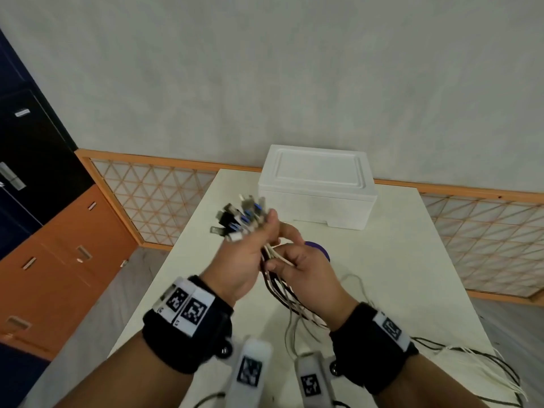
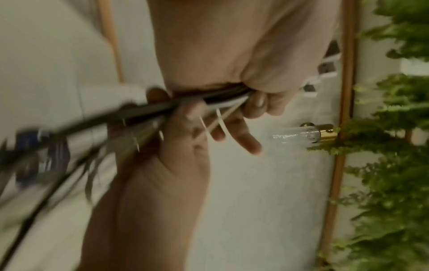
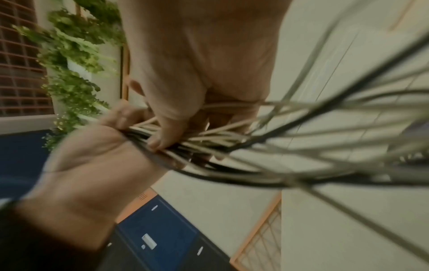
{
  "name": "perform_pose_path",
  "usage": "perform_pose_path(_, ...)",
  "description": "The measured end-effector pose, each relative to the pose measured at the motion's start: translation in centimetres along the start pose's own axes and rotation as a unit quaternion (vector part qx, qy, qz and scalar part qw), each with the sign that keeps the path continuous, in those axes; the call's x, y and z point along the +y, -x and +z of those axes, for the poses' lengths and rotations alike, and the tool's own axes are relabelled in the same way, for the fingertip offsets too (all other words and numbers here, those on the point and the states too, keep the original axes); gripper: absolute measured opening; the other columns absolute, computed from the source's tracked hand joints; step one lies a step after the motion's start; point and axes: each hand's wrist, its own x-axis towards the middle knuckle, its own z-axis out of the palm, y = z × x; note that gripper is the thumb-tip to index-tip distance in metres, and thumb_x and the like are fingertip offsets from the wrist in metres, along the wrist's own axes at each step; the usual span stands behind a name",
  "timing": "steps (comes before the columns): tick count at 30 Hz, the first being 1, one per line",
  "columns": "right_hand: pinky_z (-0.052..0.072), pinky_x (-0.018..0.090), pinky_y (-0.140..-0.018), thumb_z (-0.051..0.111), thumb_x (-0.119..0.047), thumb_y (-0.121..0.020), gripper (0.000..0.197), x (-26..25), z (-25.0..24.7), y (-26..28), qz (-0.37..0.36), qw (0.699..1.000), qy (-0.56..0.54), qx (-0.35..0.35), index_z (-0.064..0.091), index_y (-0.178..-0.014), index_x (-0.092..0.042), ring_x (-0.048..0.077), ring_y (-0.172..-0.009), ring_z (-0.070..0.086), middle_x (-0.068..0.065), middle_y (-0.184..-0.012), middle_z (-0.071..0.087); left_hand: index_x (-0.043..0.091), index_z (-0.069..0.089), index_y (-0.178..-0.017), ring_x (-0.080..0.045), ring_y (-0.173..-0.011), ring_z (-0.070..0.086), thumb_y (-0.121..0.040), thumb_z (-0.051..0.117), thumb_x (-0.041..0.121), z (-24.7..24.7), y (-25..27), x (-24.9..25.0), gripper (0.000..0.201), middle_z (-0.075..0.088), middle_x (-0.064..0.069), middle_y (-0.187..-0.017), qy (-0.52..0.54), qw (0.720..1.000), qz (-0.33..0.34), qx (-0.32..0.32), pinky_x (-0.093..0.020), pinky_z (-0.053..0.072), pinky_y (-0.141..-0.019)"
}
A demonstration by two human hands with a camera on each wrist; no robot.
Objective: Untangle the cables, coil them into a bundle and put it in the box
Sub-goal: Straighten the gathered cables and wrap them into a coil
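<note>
Above the white table [image 1: 412,260], my left hand [image 1: 265,231] grips a bunch of black and white cables [image 1: 282,290] just below their plugs. The USB plugs [image 1: 241,216] fan out above its fist. My right hand [image 1: 282,259] holds the same bunch directly beneath, thumb and fingers curled round the strands. From there the cables hang to the table and trail off to the right [image 1: 477,363]. The white foam box [image 1: 318,187], lid on, stands at the table's far edge. In the right wrist view, my right hand's thumb [image 3: 162,139] presses on the cables [image 3: 301,139]. The left wrist view is blurred.
A purple round object [image 1: 318,248] lies on the table, half hidden behind my right hand. Orange and dark blue cabinets [image 1: 59,245] stand on the left. A wooden lattice screen [image 1: 153,195] runs behind the table, below a grey wall.
</note>
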Motion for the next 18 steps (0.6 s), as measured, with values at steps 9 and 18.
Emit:
perform_pose_path(9,0.031,0.019,-0.048,0.073,-0.038,-0.079,0.033,-1.5,-0.2,0.6,-0.037,0.996,0.074,0.036,0.052,-0.059,-0.022,0.009,-0.053,0.045,-0.006,-0.050,0.045,0.014,0.047,-0.062,-0.018,-0.102,0.064,-0.093,0.043,0.043,-2.8,-1.4,-0.5,0.043,0.053,-0.019,-0.099,-0.066,0.996,0.004,0.055,-0.036,0.035,-0.093)
perform_pose_path(18,0.026,0.021,-0.051,0.054,-0.029,-0.095,0.043,-0.7,-1.4,0.4,0.002,0.995,-0.059,-0.078,0.040,-0.055,-0.021,0.007,-0.051,0.028,-0.009,-0.051,0.031,0.022,0.073,-0.096,-0.021,-0.096,0.040,-0.091,0.042,0.054,-1.8,-0.4,-0.3,0.045,0.055,-0.012,-0.096,-0.053,0.997,-0.040,-0.041,-0.025,0.040,-0.094)
